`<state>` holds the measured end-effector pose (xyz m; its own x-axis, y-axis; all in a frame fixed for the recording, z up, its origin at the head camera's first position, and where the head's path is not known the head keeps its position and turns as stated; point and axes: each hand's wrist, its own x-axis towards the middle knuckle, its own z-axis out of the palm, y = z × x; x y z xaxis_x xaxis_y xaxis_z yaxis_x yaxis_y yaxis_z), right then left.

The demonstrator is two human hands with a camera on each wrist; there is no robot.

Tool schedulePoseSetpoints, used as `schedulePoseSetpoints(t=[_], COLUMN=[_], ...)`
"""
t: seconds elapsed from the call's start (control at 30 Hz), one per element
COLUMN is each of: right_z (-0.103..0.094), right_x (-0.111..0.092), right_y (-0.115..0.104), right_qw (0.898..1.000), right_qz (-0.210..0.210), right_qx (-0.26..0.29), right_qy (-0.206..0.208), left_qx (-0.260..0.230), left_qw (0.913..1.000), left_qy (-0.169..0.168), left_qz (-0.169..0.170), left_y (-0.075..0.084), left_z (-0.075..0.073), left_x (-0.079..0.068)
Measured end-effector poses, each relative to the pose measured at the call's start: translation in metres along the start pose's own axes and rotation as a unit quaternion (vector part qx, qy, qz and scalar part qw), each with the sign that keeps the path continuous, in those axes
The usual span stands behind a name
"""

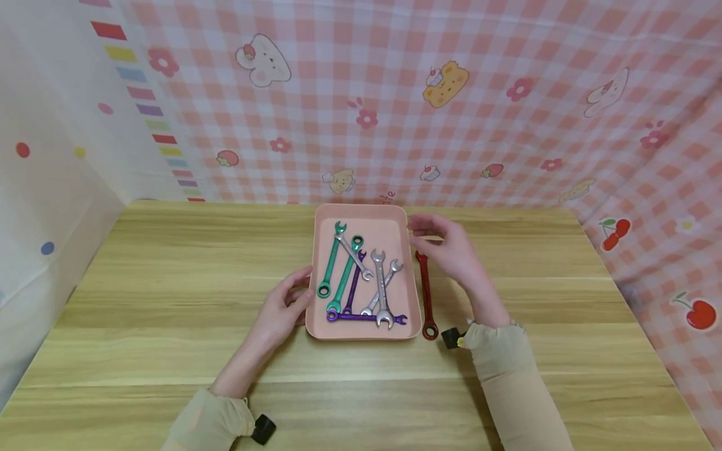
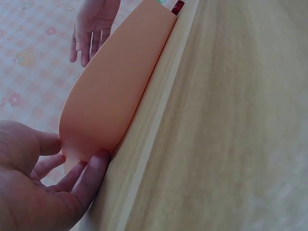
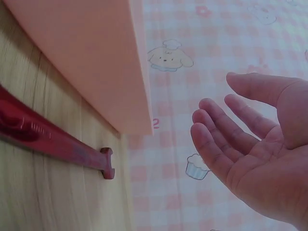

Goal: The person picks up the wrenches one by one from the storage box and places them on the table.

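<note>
A pink tray (image 1: 361, 334) lies on the wooden table, holding green, purple and silver wrenches. Two green wrenches (image 1: 331, 262) lie on its left side, and a purple wrench (image 1: 361, 317) runs along the near end. Silver wrenches (image 1: 381, 285) cross each other at the right. My left hand (image 1: 280, 313) touches the tray's left wall with its fingertips, as the left wrist view shows. Beyond the right wall, my right hand (image 1: 448, 247) hovers with loosely bent fingers and nothing in it. Below that hand, a red wrench (image 1: 427, 300) lies on the table beside the tray.
The wooden table (image 1: 169, 300) reaches back to a pink checked cloth (image 1: 316, 94) with cartoon prints. More cloth hangs at the left and right sides. A small black device (image 1: 263, 430) sits at the left cuff, another black device (image 1: 451, 338) at the right.
</note>
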<state>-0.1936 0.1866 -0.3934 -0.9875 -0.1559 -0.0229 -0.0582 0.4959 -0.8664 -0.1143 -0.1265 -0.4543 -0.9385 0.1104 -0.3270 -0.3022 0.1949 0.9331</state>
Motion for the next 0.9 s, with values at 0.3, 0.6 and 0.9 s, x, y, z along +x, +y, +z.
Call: schedulePoseSetpoints(t=[0.3, 0.6, 0.9], right_z=[0.008, 0.026, 0.042], right_x=[-0.005, -0.007, 0.014], right_y=[-0.014, -0.020, -0.054], right_qw=[1.000, 0.998, 0.990], right_qz=[-0.006, -0.028, -0.077], right_qx=[-0.013, -0.034, -0.081], right_qy=[-0.015, -0.048, -0.082], left_qx=[0.000, -0.014, -0.013], left_qw=[0.9999, 0.9998, 0.9998], left_qy=[0.002, 0.001, 0.008], left_qz=[0.013, 0.013, 0.013], left_y=[0.002, -0.001, -0.002], left_z=[0.000, 0.004, 0.002], left_x=[-0.002, -0.003, -0.003])
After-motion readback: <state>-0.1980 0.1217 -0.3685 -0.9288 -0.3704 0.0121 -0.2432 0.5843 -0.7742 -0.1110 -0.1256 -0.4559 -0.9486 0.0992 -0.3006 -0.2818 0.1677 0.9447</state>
